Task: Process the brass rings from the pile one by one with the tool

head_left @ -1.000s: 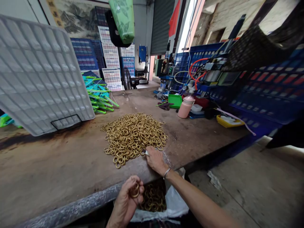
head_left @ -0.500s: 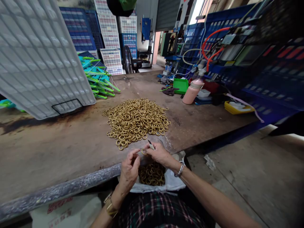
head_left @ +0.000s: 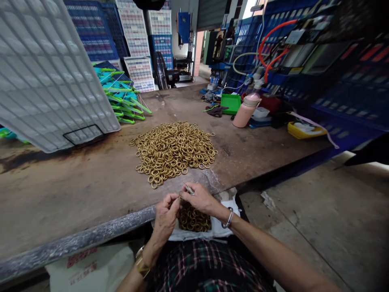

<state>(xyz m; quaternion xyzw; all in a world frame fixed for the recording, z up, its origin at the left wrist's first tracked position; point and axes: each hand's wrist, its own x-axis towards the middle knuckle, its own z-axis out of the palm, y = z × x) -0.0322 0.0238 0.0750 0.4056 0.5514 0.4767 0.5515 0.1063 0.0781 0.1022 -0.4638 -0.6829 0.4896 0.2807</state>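
Note:
My left hand (head_left: pixel 165 211) is closed, thumb and forefinger pinched at a brass-coloured ring (head_left: pixel 180 197) that shows only as a sliver. My right hand (head_left: pixel 203 199) meets it there, its fingertips touching the left ones. A small knife (head_left: pixel 189 190) with a pointed blade lies in the right hand's grip, partly hidden by the fingers. Just beyond both hands, a wide heap of the same rings (head_left: pixel 176 150) spreads over the table. Below the hands, more rings (head_left: pixel 194 219), darker in the shade, lie in an open white sack (head_left: pixel 220 228) at my lap.
The brown table (head_left: pixel 91 182) has a plastic-wrapped front edge. A pale ribbed crate (head_left: pixel 57 77) leans at left beside green and turquoise plastic pieces (head_left: pixel 127 101). A pink bottle (head_left: pixel 244 111), a green tray (head_left: pixel 231 104) and a yellow tray (head_left: pixel 305 130) stand at right.
My hands have come together, and the ring that showed between them is now mostly covered by fingers. The knife has turned in my right hand. The view has tilted slightly downward.

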